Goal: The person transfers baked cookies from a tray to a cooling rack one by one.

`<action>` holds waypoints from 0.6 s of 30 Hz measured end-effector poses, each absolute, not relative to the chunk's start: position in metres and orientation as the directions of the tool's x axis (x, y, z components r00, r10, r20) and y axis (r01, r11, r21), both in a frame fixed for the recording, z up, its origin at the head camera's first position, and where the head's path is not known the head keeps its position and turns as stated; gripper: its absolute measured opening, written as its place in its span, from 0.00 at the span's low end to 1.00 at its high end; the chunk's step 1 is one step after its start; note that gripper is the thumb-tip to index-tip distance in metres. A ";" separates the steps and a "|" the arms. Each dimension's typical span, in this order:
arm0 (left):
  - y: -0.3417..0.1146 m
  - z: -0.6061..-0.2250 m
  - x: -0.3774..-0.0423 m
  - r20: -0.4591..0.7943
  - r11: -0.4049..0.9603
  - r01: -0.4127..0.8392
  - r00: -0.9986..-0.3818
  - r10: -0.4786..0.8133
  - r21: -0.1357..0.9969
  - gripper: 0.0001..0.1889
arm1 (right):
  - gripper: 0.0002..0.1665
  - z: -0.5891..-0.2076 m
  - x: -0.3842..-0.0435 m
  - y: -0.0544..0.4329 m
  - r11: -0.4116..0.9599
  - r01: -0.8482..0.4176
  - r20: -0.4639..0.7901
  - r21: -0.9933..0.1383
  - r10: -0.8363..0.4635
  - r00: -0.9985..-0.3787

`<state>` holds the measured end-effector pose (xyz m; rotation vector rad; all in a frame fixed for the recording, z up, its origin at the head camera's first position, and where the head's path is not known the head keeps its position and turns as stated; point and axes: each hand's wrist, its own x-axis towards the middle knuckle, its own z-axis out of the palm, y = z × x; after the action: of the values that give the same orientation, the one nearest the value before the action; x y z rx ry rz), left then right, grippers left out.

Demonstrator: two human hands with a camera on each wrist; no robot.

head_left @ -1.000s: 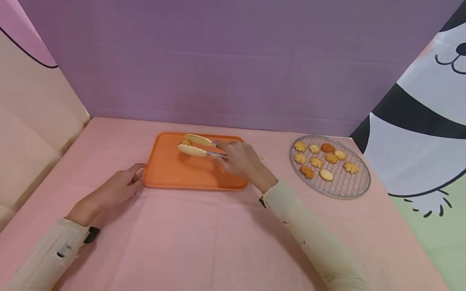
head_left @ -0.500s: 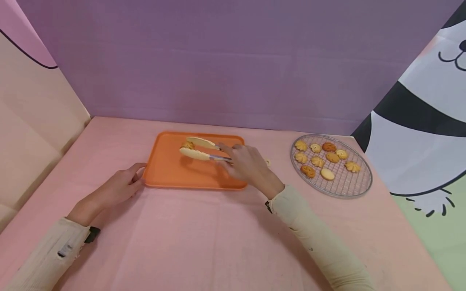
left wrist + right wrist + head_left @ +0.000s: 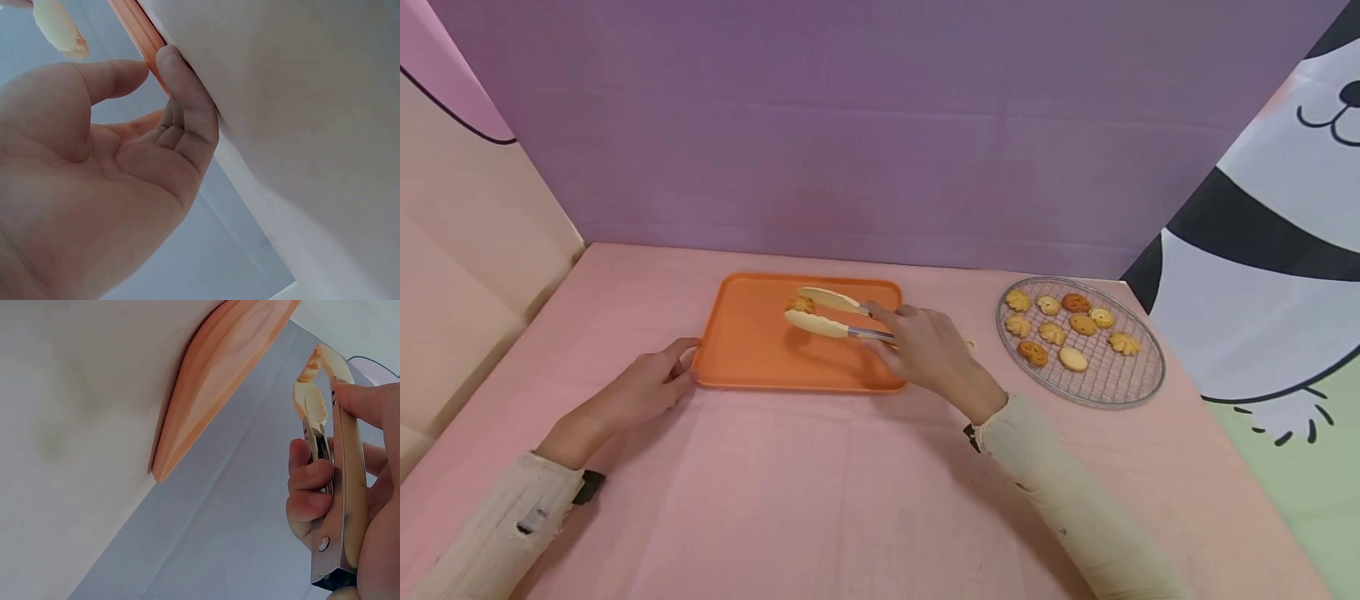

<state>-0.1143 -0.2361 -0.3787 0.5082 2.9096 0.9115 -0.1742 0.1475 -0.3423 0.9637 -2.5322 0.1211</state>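
My right hand (image 3: pixel 936 354) grips a pair of tongs (image 3: pixel 820 323) with cream scalloped tips and metal arms. Pinched between the tips is a golden swirl cookie (image 3: pixel 802 305), partly hidden by them. In the right wrist view the cookie (image 3: pixel 310 365) shows at the tips, raised above the orange tray (image 3: pixel 219 381). My left hand (image 3: pixel 643 382) pinches the left edge of the orange tray (image 3: pixel 745 358) near its front corner. In the left wrist view, thumb and fingers (image 3: pixel 181 75) meet at the tray's rim (image 3: pixel 140 34).
Right of the tray stands a round wire rack (image 3: pixel 1120 392) with several cookies (image 3: pixel 1072 359) of different shapes. A pink cloth (image 3: pixel 820 492) covers the table. A purple backdrop (image 3: pixel 880 142) rises behind, and a panda print (image 3: pixel 1262 275) stands at the right.
My right hand has drawn the tongs and the cookie a little to the right and nearer over the tray. The left hand and the tray have stayed in place.
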 end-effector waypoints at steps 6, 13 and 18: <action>-0.237 -0.378 -0.114 0.042 0.772 0.289 -0.946 0.323 0.566 0.25 | 0.32 -0.342 -0.170 0.156 0.768 -0.638 0.414 0.060 -0.601 -0.684; -0.237 -0.378 -0.113 0.046 0.777 0.293 -0.945 0.323 0.557 0.25 | 0.32 -0.343 -0.167 0.167 0.777 -0.626 0.406 0.069 -0.595 -0.694; -0.236 -0.379 -0.113 0.055 0.774 0.299 -0.944 0.324 0.558 0.25 | 0.31 -0.342 -0.161 0.175 0.774 -0.627 0.414 0.089 -0.601 -0.684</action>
<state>-0.1134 -0.2362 -0.3789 0.5124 2.9173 0.9060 -0.1609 0.1748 -0.3415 0.9288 -2.5433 0.0830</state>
